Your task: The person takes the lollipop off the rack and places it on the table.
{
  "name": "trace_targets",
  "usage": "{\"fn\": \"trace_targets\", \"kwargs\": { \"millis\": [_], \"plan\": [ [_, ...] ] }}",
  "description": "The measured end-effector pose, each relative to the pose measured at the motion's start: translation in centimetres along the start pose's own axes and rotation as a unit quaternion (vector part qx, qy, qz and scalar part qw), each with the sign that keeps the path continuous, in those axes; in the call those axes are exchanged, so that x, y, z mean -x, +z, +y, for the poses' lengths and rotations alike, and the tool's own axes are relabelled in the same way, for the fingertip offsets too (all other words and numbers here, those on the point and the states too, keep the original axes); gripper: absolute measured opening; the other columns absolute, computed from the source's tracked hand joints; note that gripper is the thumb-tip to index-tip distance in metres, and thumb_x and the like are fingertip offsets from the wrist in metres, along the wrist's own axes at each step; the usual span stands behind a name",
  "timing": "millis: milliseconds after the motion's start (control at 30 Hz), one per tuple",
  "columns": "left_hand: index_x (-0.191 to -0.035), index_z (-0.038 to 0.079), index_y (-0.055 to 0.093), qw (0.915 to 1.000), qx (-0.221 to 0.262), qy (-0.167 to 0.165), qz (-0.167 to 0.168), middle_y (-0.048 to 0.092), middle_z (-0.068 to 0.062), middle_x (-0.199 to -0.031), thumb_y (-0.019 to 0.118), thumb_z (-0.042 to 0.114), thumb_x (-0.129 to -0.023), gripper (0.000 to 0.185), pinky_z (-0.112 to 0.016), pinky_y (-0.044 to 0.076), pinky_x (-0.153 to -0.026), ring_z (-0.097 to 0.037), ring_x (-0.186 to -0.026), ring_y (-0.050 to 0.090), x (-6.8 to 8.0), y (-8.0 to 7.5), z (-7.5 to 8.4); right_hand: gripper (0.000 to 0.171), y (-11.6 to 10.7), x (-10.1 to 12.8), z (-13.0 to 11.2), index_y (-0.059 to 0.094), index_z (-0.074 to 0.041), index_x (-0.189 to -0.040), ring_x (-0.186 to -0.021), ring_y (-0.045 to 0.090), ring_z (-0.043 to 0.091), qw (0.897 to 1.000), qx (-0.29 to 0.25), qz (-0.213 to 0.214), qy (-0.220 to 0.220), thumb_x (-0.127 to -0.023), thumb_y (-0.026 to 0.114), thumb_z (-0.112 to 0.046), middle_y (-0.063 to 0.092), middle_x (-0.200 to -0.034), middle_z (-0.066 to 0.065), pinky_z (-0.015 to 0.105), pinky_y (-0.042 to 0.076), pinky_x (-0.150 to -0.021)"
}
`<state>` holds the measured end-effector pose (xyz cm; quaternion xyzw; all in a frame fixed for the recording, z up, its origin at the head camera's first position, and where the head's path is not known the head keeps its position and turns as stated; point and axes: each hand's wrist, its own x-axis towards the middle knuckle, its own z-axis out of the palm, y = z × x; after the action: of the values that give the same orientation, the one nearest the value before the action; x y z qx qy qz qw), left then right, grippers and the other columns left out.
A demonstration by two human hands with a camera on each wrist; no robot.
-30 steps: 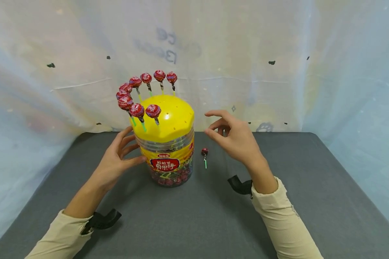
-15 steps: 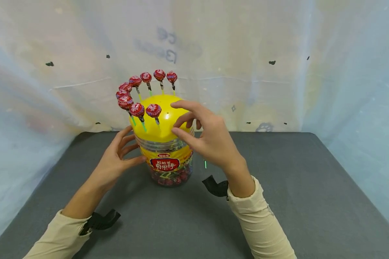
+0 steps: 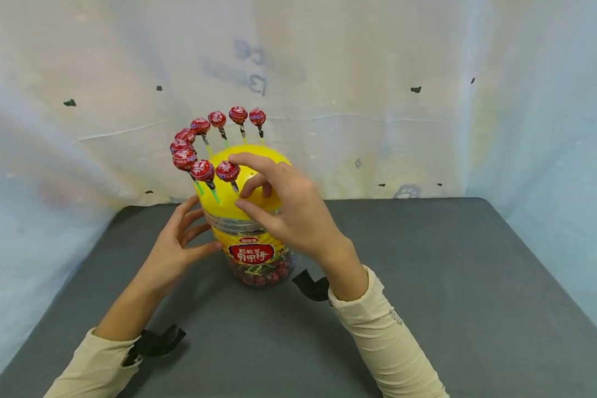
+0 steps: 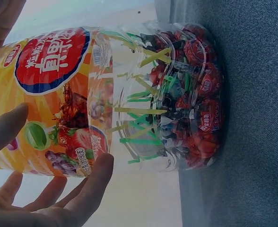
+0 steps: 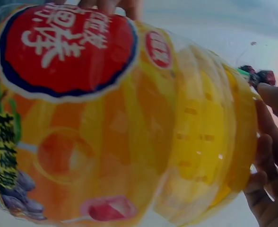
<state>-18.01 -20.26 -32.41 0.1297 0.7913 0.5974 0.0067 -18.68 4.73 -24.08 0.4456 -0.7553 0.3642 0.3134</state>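
While the left hand (image 3: 171, 251) rests with straight fingers against the left side of the candy jar (image 3: 256, 251), the right hand (image 3: 288, 213) lies over the yellow lid (image 3: 219, 199), its fingers spread and touching the dome beside the nearest lollipop (image 3: 227, 171). Standing in the middle of the frame, the jar is on the grey counter (image 3: 428, 276), and more lollipops rise from the lid at upper left.

Nine red-wrapped lollipops (image 3: 228, 171) were counted standing in the one yellow lid (image 3: 222, 200) of a single clear lollipop jar (image 3: 253, 255). Many more were packed inside, too crowded to be counted. Two hands were seen.
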Motion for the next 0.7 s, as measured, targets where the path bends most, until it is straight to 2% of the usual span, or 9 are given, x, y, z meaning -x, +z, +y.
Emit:
{"fn": "trace_targets", "kwargs": {
  "millis": [300, 433, 700],
  "plan": [
    [-0.158, 0.036, 0.013, 0.9999, 0.01, 0.006, -0.004, 0.022, -0.017, -0.162, 0.07, 0.012, -0.093, 0.089, -0.016, 0.053, -0.086, -0.043, -0.142, 0.032, 0.2, -0.4, 0.1, 0.051, 1.1, -0.2, -0.5, 0.055, -0.014, -0.138, -0.081, 0.053, 0.013, 0.998, 0.047, 0.026, -0.014, -0.092, 0.073, -0.021, 0.071, -0.098, 0.002, 0.02, 0.046, -0.072],
    [-0.158, 0.037, 0.013, 1.0, 0.008, 0.004, -0.002, 0.022, -0.016, -0.162, 0.07, 0.013, -0.093, 0.09, -0.016, 0.053, -0.086, -0.043, -0.143, 0.031, 0.2, -0.3, 0.1, 0.048, 1.2, -0.3, -0.6, 0.056, -0.013, -0.136, -0.076, 0.05, 0.013, 0.998, 0.047, 0.025, -0.013, -0.092, 0.073, -0.02, 0.072, -0.096, 0.003, 0.019, 0.045, -0.068],
    [-0.158, 0.038, 0.012, 1.0, 0.004, -0.004, -0.003, 0.021, -0.015, -0.163, 0.071, 0.016, -0.093, 0.09, -0.016, 0.052, -0.087, -0.043, -0.144, 0.031, 0.1, -0.2, 0.0, 0.05, 0.8, -0.1, -0.4, 0.053, -0.013, -0.139, -0.076, 0.048, 0.01, 0.999, 0.032, 0.012, -0.006, -0.092, 0.072, -0.015, 0.069, -0.095, 0.001, 0.019, 0.042, -0.069]
  ]
}}
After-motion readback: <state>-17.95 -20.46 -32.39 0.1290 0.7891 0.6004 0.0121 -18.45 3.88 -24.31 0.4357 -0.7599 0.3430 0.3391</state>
